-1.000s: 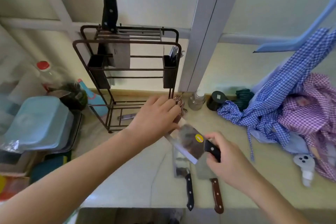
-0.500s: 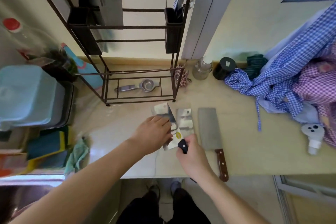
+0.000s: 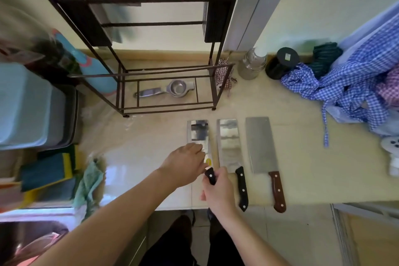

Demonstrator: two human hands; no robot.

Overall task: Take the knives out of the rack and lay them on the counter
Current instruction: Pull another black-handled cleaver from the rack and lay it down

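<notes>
Right hand [image 3: 218,192] grips a black-handled cleaver [image 3: 198,136] lying flat on the surface [image 3: 302,168]; left hand [image 3: 185,166], open, steadies its blade. Careless fingers could slide onto the edge.

Three knives [image 3: 228,147] are lying side by side on the counter [image 3: 302,168], in front of the rack [image 3: 164,75]; a squeezer [image 3: 166,90] is lying inside the rack's base.
</notes>
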